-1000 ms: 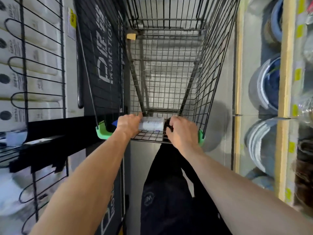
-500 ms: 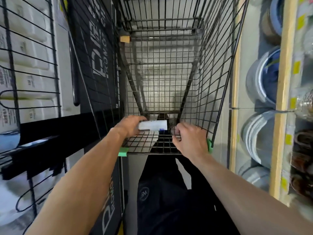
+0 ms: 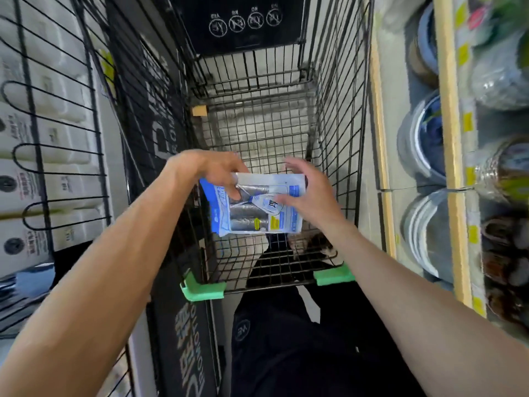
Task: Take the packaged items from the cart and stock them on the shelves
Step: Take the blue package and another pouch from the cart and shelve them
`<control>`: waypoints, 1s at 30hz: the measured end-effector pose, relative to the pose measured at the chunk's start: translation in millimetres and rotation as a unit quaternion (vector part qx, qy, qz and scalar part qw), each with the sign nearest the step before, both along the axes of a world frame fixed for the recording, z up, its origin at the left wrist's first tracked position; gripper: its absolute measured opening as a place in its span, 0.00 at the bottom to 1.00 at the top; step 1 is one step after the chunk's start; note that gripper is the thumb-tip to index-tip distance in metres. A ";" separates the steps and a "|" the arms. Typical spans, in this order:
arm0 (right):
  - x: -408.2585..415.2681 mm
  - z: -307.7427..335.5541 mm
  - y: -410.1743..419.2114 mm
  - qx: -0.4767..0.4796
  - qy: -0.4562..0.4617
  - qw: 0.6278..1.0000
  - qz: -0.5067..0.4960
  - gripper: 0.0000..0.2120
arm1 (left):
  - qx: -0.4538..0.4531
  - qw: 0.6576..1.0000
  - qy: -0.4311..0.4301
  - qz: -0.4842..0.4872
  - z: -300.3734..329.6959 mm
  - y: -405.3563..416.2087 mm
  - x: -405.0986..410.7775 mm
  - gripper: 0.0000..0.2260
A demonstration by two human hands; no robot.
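left hand (image 3: 213, 170) fingers pinch the blue-white packet (image 3: 257, 206) clear above the cart (image 3: 337, 110); right hand (image 3: 307, 193) fingers spread, steadying its face.

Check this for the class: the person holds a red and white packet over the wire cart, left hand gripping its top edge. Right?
Not quite. The packet is blue and white, not red, as the head view shows. The left hand does grip its top edge over the wire cart.

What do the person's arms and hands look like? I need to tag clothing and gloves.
Both forearms are bare: no sleeves reach into view. The left hand and right hand wear no gloves, and no watch, ring or wristband shows.
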State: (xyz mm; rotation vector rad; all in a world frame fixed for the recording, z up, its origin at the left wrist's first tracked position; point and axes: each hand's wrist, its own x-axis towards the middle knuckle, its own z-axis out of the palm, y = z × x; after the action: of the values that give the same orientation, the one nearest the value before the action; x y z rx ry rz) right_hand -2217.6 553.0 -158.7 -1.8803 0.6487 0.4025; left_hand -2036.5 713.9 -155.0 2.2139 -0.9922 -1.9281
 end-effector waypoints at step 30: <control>-83.7 191.7 -192.6 -0.170 -0.255 0.706 -0.638 0.12 | -0.443 0.868 0.104 0.198 192.1 -337.7 -91.7 0.12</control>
State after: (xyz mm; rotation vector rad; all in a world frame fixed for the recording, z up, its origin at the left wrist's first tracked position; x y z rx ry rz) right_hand -2301.3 360.3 33.0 -1.2944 1.4774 -1.1668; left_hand -2128.2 376.2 37.2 1.4801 -0.9942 -1.1364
